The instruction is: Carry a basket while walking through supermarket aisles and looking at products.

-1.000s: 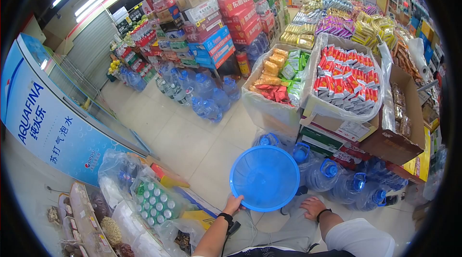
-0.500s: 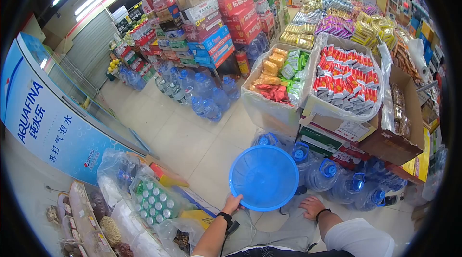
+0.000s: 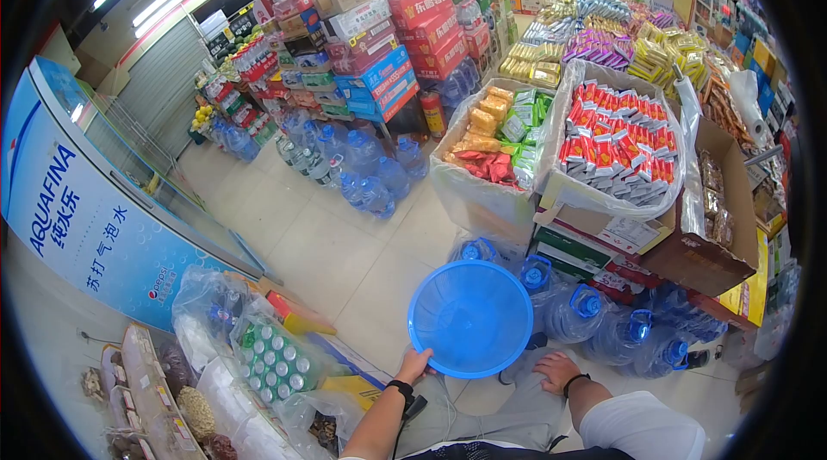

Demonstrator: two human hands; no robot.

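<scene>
We see our left hand bare, with a black band on its wrist and a thin dark cord trailing down beside the forearm. Our right hand is bare too, a slim black band at its wrist. On the right upper arm we wear a short white sleeve. Grey trousers cover our legs.

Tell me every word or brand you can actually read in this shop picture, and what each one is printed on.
"AQUAFINA": blue cooler panel, running up its side.
"纯水乐": same panel, beside the brand name.
"苏打气泡水": same panel, lower down.
"pepsi": small mark near the panel's bottom edge.
"东鹏特饮": red cartons, only roughly legible.
Snack packets, water jug caps, shelf tags: too small or blurred to read.
Blue basin: no text.
</scene>
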